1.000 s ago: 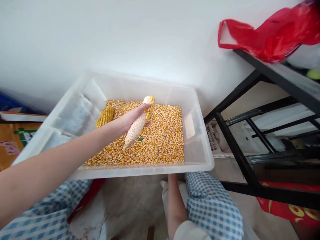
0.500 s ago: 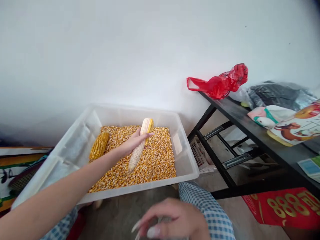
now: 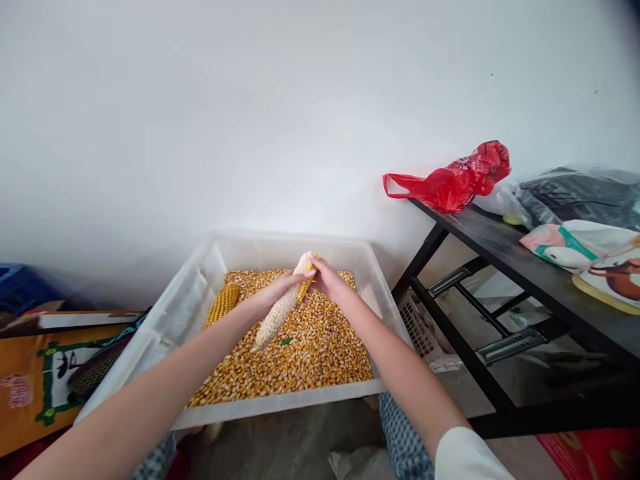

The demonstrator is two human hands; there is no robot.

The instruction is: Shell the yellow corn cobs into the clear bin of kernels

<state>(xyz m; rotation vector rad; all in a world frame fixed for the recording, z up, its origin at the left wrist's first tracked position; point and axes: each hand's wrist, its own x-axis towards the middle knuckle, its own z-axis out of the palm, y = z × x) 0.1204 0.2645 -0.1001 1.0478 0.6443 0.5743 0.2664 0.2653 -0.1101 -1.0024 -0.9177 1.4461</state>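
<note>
My left hand (image 3: 274,293) is closed around a corn cob (image 3: 280,317), held tilted above loose kernels. Most of the cob is bare and pale; a strip of yellow kernels stays along its upper right side. Against that strip, near the top end, my right hand (image 3: 327,277) presses with its fingers closed on the cob. Below them, loose corn kernels (image 3: 320,353) fill a translucent plastic bin (image 3: 285,408). A full yellow ear of corn (image 3: 223,303) lies on the kernels at the left side. A small green bit (image 3: 287,341) lies among the kernels.
To the right stands a black table (image 3: 505,250) bearing a red plastic bag (image 3: 453,180) and several packages. A white basket (image 3: 417,327) sits beneath it. At left are a cardboard box (image 3: 30,373) and a blue crate (image 3: 25,287). A white wall rises behind the bin.
My right hand has moved from below the bin's front edge up to the cob and now grips it. My left hand keeps its hold. The view has shifted slightly.
</note>
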